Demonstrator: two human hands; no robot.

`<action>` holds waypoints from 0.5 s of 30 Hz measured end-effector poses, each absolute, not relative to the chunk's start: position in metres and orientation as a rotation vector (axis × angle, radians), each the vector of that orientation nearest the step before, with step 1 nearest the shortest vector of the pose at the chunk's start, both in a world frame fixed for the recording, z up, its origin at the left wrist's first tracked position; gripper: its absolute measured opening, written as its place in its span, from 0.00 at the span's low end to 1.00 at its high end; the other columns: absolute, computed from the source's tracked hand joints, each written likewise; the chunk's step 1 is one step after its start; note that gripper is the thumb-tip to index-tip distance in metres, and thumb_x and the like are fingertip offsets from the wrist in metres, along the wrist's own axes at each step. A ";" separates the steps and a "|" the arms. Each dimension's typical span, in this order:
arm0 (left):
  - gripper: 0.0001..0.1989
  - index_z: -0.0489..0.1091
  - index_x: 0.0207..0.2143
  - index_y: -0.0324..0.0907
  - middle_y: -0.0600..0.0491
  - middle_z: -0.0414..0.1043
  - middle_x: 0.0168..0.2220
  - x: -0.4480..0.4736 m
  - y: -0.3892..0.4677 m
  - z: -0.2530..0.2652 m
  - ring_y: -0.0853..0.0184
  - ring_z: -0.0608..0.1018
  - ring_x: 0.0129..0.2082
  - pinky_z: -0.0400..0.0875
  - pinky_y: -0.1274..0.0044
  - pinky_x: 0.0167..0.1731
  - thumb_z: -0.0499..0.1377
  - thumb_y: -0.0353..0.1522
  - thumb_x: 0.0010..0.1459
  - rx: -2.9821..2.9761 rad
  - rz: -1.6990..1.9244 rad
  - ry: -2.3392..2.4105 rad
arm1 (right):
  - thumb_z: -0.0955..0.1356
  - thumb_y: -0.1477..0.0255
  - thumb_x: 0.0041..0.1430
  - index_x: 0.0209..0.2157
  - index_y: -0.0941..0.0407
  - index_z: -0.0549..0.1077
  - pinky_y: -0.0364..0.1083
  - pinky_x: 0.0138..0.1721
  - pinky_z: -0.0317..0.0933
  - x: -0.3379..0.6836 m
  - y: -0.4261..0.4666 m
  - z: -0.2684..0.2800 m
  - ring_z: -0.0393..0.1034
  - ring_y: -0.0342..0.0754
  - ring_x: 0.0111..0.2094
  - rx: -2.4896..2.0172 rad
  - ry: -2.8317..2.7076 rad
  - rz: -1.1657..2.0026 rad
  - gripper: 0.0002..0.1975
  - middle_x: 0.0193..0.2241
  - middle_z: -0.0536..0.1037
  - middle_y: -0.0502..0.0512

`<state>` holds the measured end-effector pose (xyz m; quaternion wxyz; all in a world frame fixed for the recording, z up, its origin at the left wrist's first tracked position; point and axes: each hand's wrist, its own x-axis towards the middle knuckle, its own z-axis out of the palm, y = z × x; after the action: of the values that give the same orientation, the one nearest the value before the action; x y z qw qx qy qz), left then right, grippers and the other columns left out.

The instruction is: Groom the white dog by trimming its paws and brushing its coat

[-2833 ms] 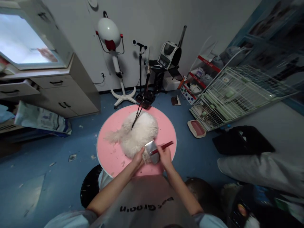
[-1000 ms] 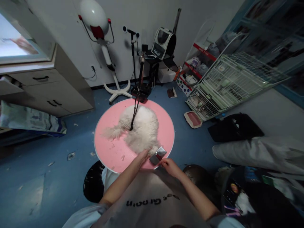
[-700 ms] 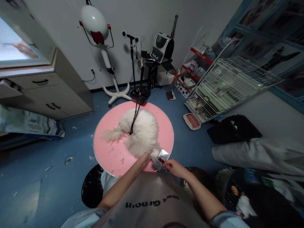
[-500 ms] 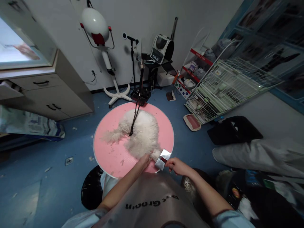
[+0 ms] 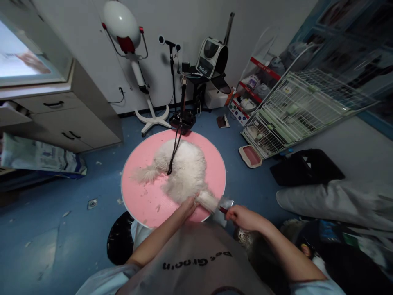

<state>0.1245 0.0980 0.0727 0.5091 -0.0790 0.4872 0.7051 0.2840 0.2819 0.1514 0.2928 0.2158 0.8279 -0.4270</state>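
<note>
Head view: right hand (image 5: 241,216) grips the brush (image 5: 226,203); left hand (image 5: 189,205) clasps outstretched fur (image 5: 206,200) of the white animal (image 5: 190,164), which lies beyond it on the pink table (image 5: 138,160). Loose tufts (image 5: 158,208) left of that hand suggest brushing partly done; remainder indeterminable.

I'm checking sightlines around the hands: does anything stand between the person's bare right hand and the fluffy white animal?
Only the red-handled silver metal brush, held in the bare right hand, stands between it and the fluffy white animal. Nothing else visible does; the thin black cord crosses the animal's body, outside that gap.
</note>
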 end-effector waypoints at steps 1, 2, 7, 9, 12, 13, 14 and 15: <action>0.06 0.73 0.34 0.37 0.48 0.76 0.34 0.123 0.101 0.074 0.56 0.73 0.46 0.66 0.72 0.48 0.59 0.30 0.54 -0.215 1.702 1.146 | 0.63 0.74 0.53 0.31 0.56 0.77 0.39 0.19 0.52 0.281 0.281 0.152 0.59 0.38 0.13 0.567 2.197 -1.161 0.10 0.16 0.72 0.48; 0.05 0.73 0.32 0.37 0.48 0.76 0.33 0.121 0.105 0.074 0.55 0.73 0.45 0.66 0.71 0.48 0.59 0.30 0.54 -0.240 1.697 1.113 | 0.63 0.73 0.54 0.31 0.56 0.77 0.39 0.19 0.53 0.276 0.278 0.150 0.59 0.38 0.13 0.557 2.207 -1.217 0.11 0.18 0.74 0.49; 0.12 0.73 0.29 0.35 0.44 0.77 0.29 0.118 0.118 0.053 0.53 0.76 0.40 0.66 0.66 0.47 0.60 0.37 0.52 -0.265 1.591 0.990 | 0.59 0.71 0.58 0.34 0.59 0.77 0.42 0.28 0.60 0.257 0.247 0.108 0.68 0.43 0.24 0.605 2.458 -1.486 0.15 0.29 0.78 0.54; 0.15 0.74 0.31 0.34 0.43 0.77 0.31 0.121 0.117 0.040 0.55 0.77 0.38 0.67 0.67 0.45 0.61 0.39 0.50 -0.285 1.577 0.957 | 0.59 0.74 0.56 0.33 0.60 0.77 0.43 0.31 0.61 0.264 0.243 0.094 0.69 0.45 0.27 0.630 2.482 -1.435 0.15 0.26 0.77 0.55; 0.14 0.74 0.32 0.35 0.44 0.78 0.32 0.128 0.114 0.029 0.58 0.78 0.36 0.69 0.69 0.43 0.63 0.38 0.48 -0.297 1.638 0.937 | 0.59 0.77 0.54 0.33 0.59 0.78 0.44 0.32 0.60 0.283 0.251 0.096 0.70 0.47 0.28 0.640 2.445 -1.295 0.16 0.25 0.77 0.54; 0.14 0.74 0.32 0.35 0.44 0.78 0.32 0.129 0.113 0.029 0.58 0.78 0.36 0.70 0.70 0.42 0.63 0.38 0.48 -0.290 1.658 0.934 | 0.59 0.77 0.54 0.33 0.58 0.78 0.44 0.32 0.59 0.289 0.255 0.101 0.70 0.47 0.28 0.635 2.445 -1.236 0.16 0.25 0.77 0.54; 0.14 0.74 0.32 0.35 0.44 0.78 0.32 0.129 0.113 0.031 0.57 0.78 0.37 0.70 0.70 0.42 0.62 0.37 0.49 -0.291 1.681 0.943 | 0.59 0.78 0.53 0.33 0.57 0.78 0.43 0.32 0.59 0.295 0.260 0.108 0.70 0.47 0.28 0.619 2.446 -1.174 0.16 0.25 0.78 0.53; 0.13 0.74 0.33 0.35 0.44 0.78 0.33 0.129 0.113 0.035 0.57 0.78 0.38 0.70 0.70 0.42 0.62 0.37 0.49 -0.305 1.706 0.961 | 0.60 0.79 0.52 0.33 0.56 0.78 0.43 0.32 0.58 0.300 0.264 0.114 0.70 0.46 0.27 0.596 2.435 -1.105 0.15 0.25 0.78 0.53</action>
<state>0.1287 0.1132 0.0347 0.5481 -0.1286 0.4058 0.7200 0.3003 0.2637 0.1142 0.1997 0.2133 0.8709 -0.3952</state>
